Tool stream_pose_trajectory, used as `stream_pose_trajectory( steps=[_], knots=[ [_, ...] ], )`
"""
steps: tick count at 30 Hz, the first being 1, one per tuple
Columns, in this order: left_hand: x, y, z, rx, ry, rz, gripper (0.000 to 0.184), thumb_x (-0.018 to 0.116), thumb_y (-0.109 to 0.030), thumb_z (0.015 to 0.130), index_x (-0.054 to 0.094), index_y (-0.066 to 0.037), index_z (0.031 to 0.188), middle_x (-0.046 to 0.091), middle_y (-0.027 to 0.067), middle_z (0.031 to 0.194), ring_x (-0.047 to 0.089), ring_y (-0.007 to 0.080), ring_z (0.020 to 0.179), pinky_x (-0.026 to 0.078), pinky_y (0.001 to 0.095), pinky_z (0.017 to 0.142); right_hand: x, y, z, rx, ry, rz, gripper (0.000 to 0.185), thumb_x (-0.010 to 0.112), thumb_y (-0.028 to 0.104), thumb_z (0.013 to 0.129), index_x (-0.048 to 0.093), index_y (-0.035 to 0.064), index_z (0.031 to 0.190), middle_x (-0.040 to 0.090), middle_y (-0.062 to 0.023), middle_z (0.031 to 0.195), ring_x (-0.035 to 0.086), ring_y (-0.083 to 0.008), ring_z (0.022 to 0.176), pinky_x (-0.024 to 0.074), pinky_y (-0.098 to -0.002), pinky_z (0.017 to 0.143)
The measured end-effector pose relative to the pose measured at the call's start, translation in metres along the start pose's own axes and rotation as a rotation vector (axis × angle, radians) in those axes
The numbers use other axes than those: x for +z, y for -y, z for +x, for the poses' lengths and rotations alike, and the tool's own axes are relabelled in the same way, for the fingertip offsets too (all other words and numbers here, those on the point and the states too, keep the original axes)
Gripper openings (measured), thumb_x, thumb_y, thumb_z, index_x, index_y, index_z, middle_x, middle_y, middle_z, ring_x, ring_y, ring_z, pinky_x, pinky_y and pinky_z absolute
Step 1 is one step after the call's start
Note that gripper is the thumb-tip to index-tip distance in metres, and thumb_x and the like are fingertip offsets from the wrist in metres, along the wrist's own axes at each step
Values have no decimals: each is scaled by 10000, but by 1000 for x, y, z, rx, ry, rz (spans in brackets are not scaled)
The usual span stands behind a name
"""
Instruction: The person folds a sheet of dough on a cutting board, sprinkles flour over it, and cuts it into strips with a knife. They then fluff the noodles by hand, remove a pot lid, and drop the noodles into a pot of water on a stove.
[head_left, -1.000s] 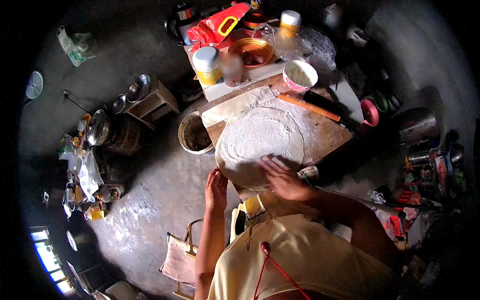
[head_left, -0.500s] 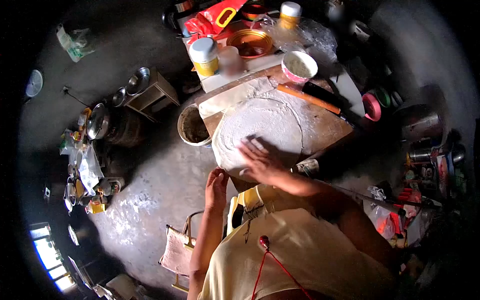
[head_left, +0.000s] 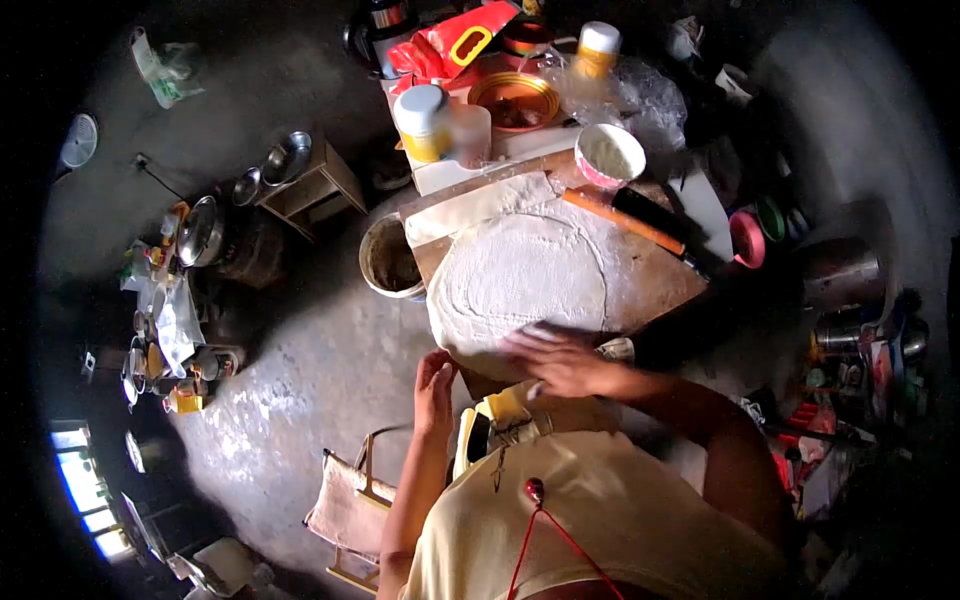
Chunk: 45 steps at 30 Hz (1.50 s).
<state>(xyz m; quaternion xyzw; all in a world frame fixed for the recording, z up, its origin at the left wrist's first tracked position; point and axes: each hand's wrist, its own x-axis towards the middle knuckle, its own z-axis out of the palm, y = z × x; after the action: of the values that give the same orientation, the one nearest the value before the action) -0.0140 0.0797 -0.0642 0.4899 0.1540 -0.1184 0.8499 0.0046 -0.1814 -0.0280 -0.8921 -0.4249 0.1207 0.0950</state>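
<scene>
A round, floured sheet of dough (head_left: 530,265) lies flat on a wooden board (head_left: 650,285), its near left edge reaching the board's edge. My right hand (head_left: 555,360) rests on the near part of the dough with its fingers stretched out, slightly blurred. At the sheet's lower left edge, my left hand (head_left: 435,385) has its fingers closed together; whether they pinch the dough is too small to tell. Behind the round sheet is a folded strip of dough (head_left: 480,208). An orange rolling pin (head_left: 625,222) lies at the back right beside a dark, long object (head_left: 650,215).
A pink-and-white bowl (head_left: 608,157) stands at the board's back edge. Beyond are a white-lidded jar (head_left: 422,122), an orange bowl (head_left: 515,100) and a red bag (head_left: 450,45). A bucket (head_left: 390,260) stands left of the board, a folding chair (head_left: 350,505) at lower left.
My right hand swept left across the dough, then came back toward the near edge, slightly right. My left hand stays by the lower left edge. The camera view has shifted slightly.
</scene>
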Motion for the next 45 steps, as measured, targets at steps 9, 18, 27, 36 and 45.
stream_pose_trajectory(
  steps=[9, 18, 27, 36, 45],
  knots=[
    [8, 4, -3, 36, -105, 196, 296, 524, -75, 844, 496, -11, 1132, 553, 73, 1089, 505, 172, 1016, 381, 300, 905, -12, -78, 113, 227, -229, 20, 675, 439, 446, 868, 157, 172, 1417, 129, -17, 1482, 110, -215, 1364, 64, -382, 1122],
    [26, -3, -17, -25, -132, 418, 275, 592, -115, 825, 531, -12, 1073, 570, 19, 803, 520, 93, 738, 416, 234, 679, 35, -90, -4, 413, -562, 219, 345, 614, -7, 719, 611, 53, 1058, 494, -139, 1249, 436, -303, 1186, 376, -390, 963],
    [57, -22, -33, -506, 19, 282, 273, 587, -249, 857, 570, -22, 1008, 554, 14, 629, 397, 44, 435, 267, 186, 388, -8, -15, -26, 42, -380, 225, 459, 605, 82, 704, 534, 32, 1155, 512, -110, 1225, 469, -260, 1148, 374, -379, 973],
    [68, -1, -27, -572, 79, 114, 266, 507, -274, 902, 584, -24, 947, 537, 26, 589, 347, 56, 386, 227, 205, 345, -8, -22, -5, 235, -437, 298, 318, 662, 97, 713, 558, 56, 1011, 549, -92, 1051, 522, -299, 956, 413, -387, 835],
    [73, 6, -25, -582, 33, 156, 237, 572, -270, 868, 620, -38, 858, 589, 77, 595, 362, 83, 358, 244, 216, 342, -5, -33, 15, 159, -522, 297, 207, 694, 145, 678, 543, 67, 796, 522, -75, 830, 530, -266, 806, 442, -367, 703]
  ],
)
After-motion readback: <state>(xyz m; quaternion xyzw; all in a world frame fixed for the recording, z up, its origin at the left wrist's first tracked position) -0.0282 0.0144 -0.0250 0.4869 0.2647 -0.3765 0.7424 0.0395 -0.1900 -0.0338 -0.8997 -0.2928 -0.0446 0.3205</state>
